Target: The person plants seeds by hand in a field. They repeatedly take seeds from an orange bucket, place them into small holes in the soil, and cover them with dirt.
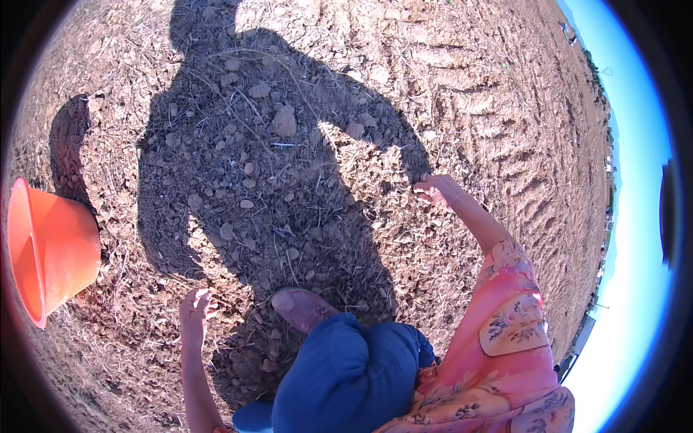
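My right hand (437,190) reaches low over dry, straw-strewn soil (379,238), its fingers bent close to the ground. Whether anything small is between those fingertips cannot be told. To the lower left, my left hand (197,308) hangs above the soil with curled fingers; its palm is partly hidden, and I cannot make out anything in it. Small roundish lumps, such as one pale lump (247,204), lie scattered in my shadow between the hands; stones or clods, I cannot tell which. An orange plastic bucket (70,238) is on the ground left of my left hand, its inside mostly hidden.
My shoe (300,308) rests on the soil below my bent blue-trousered knees (346,357). A larger clod (284,121) lies farther ahead. Ridged tracks (471,97) mark the field to the right. Distant figures (568,33) appear near the horizon.
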Available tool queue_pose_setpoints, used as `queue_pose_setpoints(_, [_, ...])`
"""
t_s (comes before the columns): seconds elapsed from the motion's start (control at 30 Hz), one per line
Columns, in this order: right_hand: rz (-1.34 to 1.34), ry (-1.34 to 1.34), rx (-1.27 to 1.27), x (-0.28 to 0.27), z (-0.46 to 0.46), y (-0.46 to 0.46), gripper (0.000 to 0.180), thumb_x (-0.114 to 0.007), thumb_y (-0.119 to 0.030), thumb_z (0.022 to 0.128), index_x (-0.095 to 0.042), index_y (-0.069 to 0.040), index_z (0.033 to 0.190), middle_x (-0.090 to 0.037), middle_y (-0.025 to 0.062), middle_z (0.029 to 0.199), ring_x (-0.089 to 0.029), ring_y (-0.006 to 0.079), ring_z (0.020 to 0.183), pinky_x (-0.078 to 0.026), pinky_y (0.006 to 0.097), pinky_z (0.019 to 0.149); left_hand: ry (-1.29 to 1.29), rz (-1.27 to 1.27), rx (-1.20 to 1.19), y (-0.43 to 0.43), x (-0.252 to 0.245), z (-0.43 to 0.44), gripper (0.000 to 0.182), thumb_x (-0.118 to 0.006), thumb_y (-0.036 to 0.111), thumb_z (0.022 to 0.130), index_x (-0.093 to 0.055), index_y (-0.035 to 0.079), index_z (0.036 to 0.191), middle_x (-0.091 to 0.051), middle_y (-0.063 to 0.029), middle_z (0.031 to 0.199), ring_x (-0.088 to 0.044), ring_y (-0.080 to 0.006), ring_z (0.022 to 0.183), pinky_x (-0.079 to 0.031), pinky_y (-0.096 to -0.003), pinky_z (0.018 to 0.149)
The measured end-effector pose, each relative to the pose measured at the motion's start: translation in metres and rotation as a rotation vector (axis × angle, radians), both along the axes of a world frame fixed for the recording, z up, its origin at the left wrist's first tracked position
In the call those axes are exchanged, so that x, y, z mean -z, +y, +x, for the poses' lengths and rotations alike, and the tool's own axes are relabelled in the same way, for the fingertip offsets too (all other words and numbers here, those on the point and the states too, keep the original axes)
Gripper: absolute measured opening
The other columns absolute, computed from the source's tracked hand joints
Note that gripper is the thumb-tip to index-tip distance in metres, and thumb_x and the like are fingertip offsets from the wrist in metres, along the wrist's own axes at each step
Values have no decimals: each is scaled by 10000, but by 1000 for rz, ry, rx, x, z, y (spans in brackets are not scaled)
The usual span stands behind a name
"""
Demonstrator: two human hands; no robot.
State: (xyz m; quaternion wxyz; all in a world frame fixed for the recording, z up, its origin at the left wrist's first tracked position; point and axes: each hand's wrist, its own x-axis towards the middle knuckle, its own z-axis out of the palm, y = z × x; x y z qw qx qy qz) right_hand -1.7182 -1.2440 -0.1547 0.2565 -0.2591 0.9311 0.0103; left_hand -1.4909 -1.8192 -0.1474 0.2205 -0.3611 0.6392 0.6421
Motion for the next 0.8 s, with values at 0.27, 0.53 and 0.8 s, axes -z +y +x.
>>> queue_pose_setpoints(0.27, [-844,-224,1374,-26,85,31,101,-512,30,707,-534,-39,778,-538,38,605,-477,71,462,-378,208,387,11,81,-4,17,11,7,363,-600,235,831,-515,20,1112,-567,-81,1018,-567,-162,818,-466,-303,704])
queue_pose_setpoints(0.53, [-536,227,1043,63,144,65,371,-692,-151,717,-531,-14,1022,-508,20,782,-435,110,691,-400,264,630,53,-21,-27,39,30,8,276,-586,179,838,-560,-4,1043,-613,-90,957,-583,-150,856,-469,-255,706])
queue_pose_setpoints(0.8, [-436,180,1008,17,147,-7,164,-578,-97,779,-525,-9,908,-473,44,725,-417,108,612,-358,272,518,388,-636,156,70,-1,-45,190,-546,62,819,-562,-17,991,-597,-124,833,-570,-159,700,-444,-259,593])
